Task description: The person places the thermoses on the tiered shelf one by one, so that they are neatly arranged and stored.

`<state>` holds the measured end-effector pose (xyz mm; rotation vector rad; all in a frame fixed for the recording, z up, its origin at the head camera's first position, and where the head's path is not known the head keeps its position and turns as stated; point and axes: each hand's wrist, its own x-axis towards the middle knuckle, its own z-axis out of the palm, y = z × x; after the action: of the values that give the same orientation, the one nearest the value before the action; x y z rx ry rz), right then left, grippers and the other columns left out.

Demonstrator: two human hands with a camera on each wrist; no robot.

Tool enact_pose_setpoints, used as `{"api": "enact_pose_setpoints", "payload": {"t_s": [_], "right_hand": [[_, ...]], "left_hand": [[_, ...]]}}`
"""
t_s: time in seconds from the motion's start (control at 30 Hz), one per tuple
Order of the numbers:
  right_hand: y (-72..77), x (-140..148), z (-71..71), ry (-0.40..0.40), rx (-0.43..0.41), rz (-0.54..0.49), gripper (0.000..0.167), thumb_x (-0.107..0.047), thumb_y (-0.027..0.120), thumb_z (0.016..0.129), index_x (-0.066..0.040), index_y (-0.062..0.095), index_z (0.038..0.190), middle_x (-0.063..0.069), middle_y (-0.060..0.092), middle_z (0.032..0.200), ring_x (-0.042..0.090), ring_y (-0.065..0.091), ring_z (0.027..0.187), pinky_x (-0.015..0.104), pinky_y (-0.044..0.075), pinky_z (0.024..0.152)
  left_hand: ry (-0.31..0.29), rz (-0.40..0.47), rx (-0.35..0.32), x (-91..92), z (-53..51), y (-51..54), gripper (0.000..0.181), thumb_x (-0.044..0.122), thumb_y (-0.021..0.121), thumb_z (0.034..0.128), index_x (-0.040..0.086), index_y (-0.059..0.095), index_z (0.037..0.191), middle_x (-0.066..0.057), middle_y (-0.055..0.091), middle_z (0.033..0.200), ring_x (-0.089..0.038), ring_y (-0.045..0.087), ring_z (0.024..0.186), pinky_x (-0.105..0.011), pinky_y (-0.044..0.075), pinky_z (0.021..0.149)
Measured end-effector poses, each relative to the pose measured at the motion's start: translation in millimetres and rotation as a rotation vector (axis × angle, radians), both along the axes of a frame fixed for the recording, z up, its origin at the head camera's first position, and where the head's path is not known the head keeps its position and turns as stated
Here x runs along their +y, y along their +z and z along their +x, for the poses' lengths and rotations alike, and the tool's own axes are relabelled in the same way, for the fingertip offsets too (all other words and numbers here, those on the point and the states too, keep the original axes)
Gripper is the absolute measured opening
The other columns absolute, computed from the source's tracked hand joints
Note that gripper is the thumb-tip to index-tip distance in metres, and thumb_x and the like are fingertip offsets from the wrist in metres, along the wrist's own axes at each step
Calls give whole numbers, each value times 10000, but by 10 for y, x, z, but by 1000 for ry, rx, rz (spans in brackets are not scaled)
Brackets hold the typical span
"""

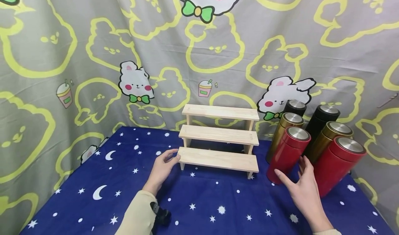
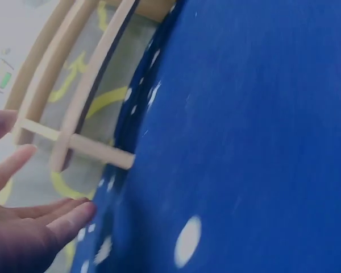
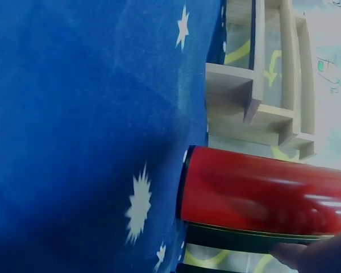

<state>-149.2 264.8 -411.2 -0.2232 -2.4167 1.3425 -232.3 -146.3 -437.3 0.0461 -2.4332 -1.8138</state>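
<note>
A three-step wooden rack stands on the blue cloth. My left hand is at the left end of its lowest step; in the left wrist view the fingers are spread, not curled round the wood. Right of the rack stand two red thermos bottles with steel lids. Around the left red thermos my right hand is spread, thumb in front and fingers on its right side. The right wrist view shows this red thermos upright, with a gap between it and the thumb. The other red thermos is just right of the hand.
Behind the red bottles stand a gold thermos and another gold thermos. At the back are a black thermos and a second black thermos. A patterned curtain hangs behind the star-printed blue cloth.
</note>
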Motion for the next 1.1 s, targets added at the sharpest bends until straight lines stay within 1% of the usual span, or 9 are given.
{"api": "enact_pose_setpoints", "payload": {"t_s": [0.13,0.3,0.5,0.57,0.63,0.7,0.77,0.93,1.1], "right_hand": [[-38,5,-73,-28,3,21,1103,-304,776,861,47,-25,1534,344,112,1543,514,207,1381,597,213,1089],[-86,-10,-140,-43,31,18,1108,-272,812,828,26,16,1540,340,172,1510,507,257,1362,613,239,1084],[-151,-41,-190,-66,24,47,1044,-256,809,826,60,94,1519,346,235,1458,494,278,1338,614,238,1085],[-157,-46,-197,-71,5,64,1019,-273,792,840,66,106,1514,346,246,1448,499,283,1320,623,245,1076],[-151,-46,-202,-67,-10,64,998,-280,774,856,66,106,1512,346,252,1446,502,296,1312,628,258,1065],[-142,-40,-209,-61,-19,54,970,-279,752,876,69,105,1510,349,269,1437,504,319,1301,629,282,1050],[-134,-26,-215,-56,-26,46,933,-269,727,899,76,106,1505,354,290,1420,509,343,1289,631,304,1036],[-133,16,-238,-57,-35,49,842,-238,675,942,105,129,1483,368,351,1364,527,399,1245,634,346,1005],[-148,38,-254,-60,-54,22,825,-208,682,943,99,140,1485,385,395,1362,521,432,1241,598,375,998]], "left_hand": [[36,125,8,88,-74,-72,354,200,694,930,40,664,1244,-210,584,1306,-352,517,1232,-519,387,1036],[46,227,-26,164,-152,-134,335,183,708,915,50,685,1222,-168,619,1259,-308,551,1181,-515,405,1025],[65,288,-58,216,-188,-199,314,143,727,890,36,710,1185,-149,607,1294,-266,512,1237,-464,397,1046],[85,291,-70,225,-195,-217,307,126,740,872,36,721,1164,-125,628,1256,-211,555,1123,-371,452,969],[104,302,-83,232,-203,-231,298,97,748,853,33,731,1143,-84,657,1157,-143,565,871,-260,469,782],[115,316,-91,239,-210,-239,293,67,751,840,27,737,1130,-39,648,1009,-91,443,641,-204,382,601],[112,336,-97,247,-212,-248,298,39,745,835,15,732,1132,-7,594,874,-80,306,523,-198,288,508],[102,353,-111,265,-209,-258,317,35,738,842,9,719,1157,45,475,711,-56,252,479,-192,266,489],[102,360,-115,252,-203,-255,328,41,742,842,7,714,1168,54,423,674,-54,235,472,-196,266,495]]}}
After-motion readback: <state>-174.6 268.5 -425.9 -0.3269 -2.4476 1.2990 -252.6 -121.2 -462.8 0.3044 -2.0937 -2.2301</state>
